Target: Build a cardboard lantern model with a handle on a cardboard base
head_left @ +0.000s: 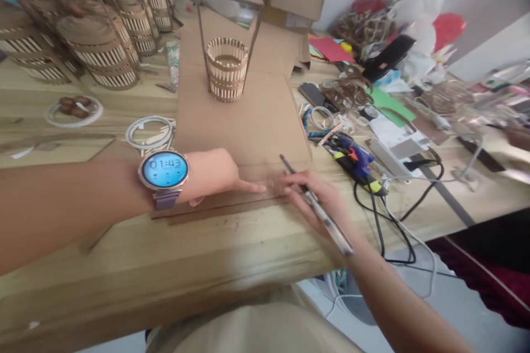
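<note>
My left hand (213, 174), with a watch (164, 170) on its wrist, is over the near part of a brown cardboard sheet (244, 132). Its index finger stretches to the right, and the other fingers are mostly hidden beneath the palm. A slender silver tool with a dark tip (327, 220) lies in the closed fingers of my right hand (314, 198); blur hides its exact kind. That tip points up and away from me, above the cardboard. Farther back on the sheet stands a small slatted basket (227, 69) with a tall handle.
Several lidded slatted lanterns (97, 55) crowd the back left. White cord coils (149, 132) lie left of the cardboard. On the right are a blue glue gun (359, 157), a power strip (389, 160) and loose cables (375, 220). An open carton (293, 5) stands behind.
</note>
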{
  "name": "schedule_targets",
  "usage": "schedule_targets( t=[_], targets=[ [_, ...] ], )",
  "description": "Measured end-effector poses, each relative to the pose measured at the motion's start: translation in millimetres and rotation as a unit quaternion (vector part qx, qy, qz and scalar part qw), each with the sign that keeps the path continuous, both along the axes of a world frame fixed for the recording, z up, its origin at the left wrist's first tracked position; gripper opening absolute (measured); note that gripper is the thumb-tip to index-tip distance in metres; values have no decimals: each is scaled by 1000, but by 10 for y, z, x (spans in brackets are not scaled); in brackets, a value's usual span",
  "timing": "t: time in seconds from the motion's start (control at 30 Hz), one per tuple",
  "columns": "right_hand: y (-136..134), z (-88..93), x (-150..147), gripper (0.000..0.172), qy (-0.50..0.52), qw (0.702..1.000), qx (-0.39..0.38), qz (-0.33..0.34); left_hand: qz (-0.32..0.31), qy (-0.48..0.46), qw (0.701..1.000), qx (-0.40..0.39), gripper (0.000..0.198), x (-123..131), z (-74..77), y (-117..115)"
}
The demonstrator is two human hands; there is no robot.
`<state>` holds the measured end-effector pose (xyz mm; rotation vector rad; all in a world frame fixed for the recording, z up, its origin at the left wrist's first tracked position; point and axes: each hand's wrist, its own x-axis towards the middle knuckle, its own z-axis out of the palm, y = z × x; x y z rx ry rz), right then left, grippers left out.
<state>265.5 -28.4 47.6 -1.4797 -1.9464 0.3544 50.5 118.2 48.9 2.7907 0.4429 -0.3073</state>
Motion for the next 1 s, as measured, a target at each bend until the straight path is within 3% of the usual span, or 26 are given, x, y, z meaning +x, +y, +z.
schedule_targets(
  t=[0.1, 0.2, 0.3, 0.4, 0.63, 1.0],
  targets=[
    [76, -182, 364, 22, -73, 997, -15, -12, -73, 113, 990, 33, 107, -33, 158, -90],
    [110, -354, 527, 21, -95, 995, -21, 1, -61, 144, 985, 67, 107, -107, 359, -227],
    [108, -457, 562, 21, -90, 996, 1, 8, -49, 180, 979, 81, 99, -183, 464, -328],
    [99, -500, 566, 20, -92, 995, 22, 17, -37, 203, 974, 90, 92, -228, 502, -377],
    [86, -559, 567, 18, -93, 994, 59, 17, -14, 253, 966, 58, 96, -173, 602, -410],
    [93, -583, 561, 15, -84, 993, 77, 26, -26, 270, 960, 65, 98, -167, 592, -428]
  ],
)
